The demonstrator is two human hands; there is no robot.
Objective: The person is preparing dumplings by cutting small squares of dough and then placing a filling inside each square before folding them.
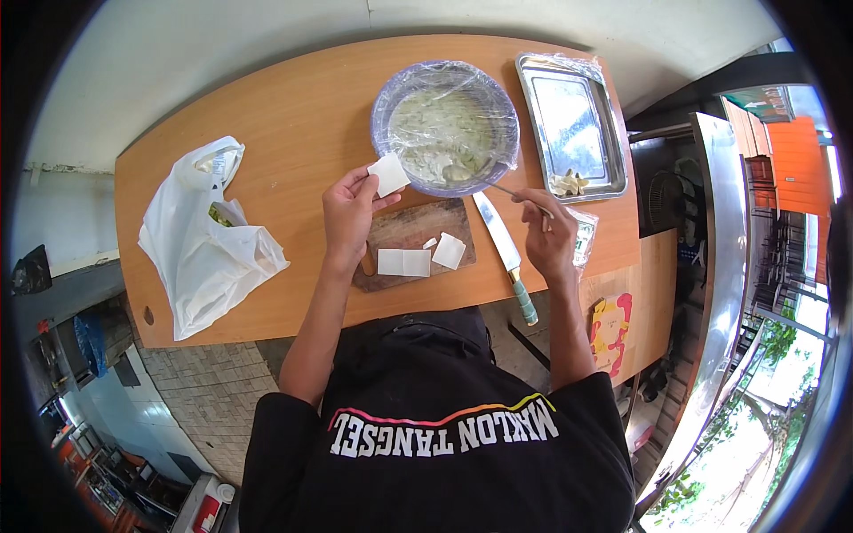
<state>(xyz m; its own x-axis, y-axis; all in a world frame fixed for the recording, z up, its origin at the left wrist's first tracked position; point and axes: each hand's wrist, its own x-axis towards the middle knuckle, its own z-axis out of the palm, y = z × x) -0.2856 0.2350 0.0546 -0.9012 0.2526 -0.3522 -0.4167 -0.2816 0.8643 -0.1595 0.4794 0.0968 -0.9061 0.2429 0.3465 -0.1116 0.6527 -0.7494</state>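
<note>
My left hand (pixel 353 206) holds a square white dough wrapper (pixel 389 174) at the near left rim of a purple bowl (pixel 381 113). Clear plastic film covers much of the bowl, over a pale, green-flecked filling (pixel 443 126). In my right hand (pixel 550 233) is the handle of a metal spoon (pixel 496 186), whose bowl end dips into the filling at the near right. Below the purple bowl, more wrappers (pixel 404 262) and a small torn scrap (pixel 430 244) lie on a wooden cutting board (pixel 426 223). A large knife (pixel 500 233) rests between the board and my right hand.
A steel tray (pixel 573 126) at the right holds a few folded, filled pieces (pixel 568 183). Beside my right wrist lies a plastic packet (pixel 585 240). The knife's green handle (pixel 524 303) overhangs the wooden table's (pixel 313 120) near edge. A white plastic bag (pixel 200 266) sits at left.
</note>
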